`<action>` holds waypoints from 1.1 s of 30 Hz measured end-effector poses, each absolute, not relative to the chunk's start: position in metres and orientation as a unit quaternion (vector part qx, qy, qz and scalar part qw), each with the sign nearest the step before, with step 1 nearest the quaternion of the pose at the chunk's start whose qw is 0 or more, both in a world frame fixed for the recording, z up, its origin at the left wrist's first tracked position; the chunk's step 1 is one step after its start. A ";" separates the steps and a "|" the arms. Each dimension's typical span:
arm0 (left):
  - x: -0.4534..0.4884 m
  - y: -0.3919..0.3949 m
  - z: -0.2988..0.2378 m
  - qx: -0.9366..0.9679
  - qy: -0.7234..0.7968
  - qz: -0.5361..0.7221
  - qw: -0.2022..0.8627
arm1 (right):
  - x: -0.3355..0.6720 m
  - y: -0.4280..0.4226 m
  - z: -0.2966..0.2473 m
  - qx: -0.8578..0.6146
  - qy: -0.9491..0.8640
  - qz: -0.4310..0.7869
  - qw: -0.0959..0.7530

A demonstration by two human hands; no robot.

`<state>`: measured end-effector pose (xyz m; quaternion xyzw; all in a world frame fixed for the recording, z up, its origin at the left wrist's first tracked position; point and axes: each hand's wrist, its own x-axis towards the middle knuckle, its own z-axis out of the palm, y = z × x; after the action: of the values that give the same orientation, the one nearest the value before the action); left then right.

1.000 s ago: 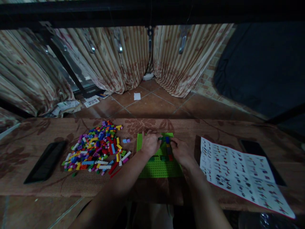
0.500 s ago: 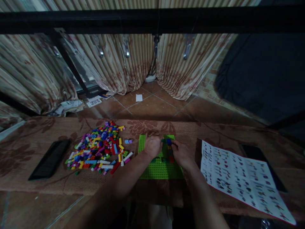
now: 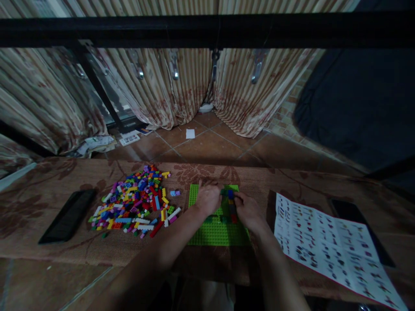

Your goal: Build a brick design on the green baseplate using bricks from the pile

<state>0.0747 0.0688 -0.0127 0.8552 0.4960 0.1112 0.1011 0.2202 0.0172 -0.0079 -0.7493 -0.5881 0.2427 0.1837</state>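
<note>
A green studded baseplate lies on the cloth between my forearms. On its right part stands a row of toy bricks, with a blue brick at the far end and a red one at the near end. A dark green brick adjoins the blue one on its left. My left hand is curled over the plate's far left part, its fingertips by the dark green brick; what they grip is hidden. My right hand has its fingers bent together against the right side of the row, near the blue brick.
Left of the plate spreads a heap of loose coloured bricks, with a small light-blue and purple piece apart from it. A black tablet lies further left. To the right, a printed instruction sheet partly covers another dark flat object.
The view has shifted slightly. Both hands stay at the far part of the baseplate, with only slight finger movement around the green and blue bricks.
</note>
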 end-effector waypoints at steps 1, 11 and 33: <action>0.074 0.068 -0.012 0.856 0.495 0.110 0.101 | 0.220 0.017 -0.007 -0.749 -0.587 0.247 0.184; 0.069 0.061 -0.005 0.836 0.519 0.124 0.129 | 0.222 0.015 -0.002 -0.760 -0.577 0.241 0.176; 0.003 0.027 0.045 0.529 0.537 0.557 0.347 | 0.208 0.010 0.008 -0.746 -0.544 0.177 0.340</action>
<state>0.0027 0.0265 0.0451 0.5294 0.5371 0.5573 0.3474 0.2080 0.0102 0.0085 -0.7462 -0.5442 0.1774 0.3401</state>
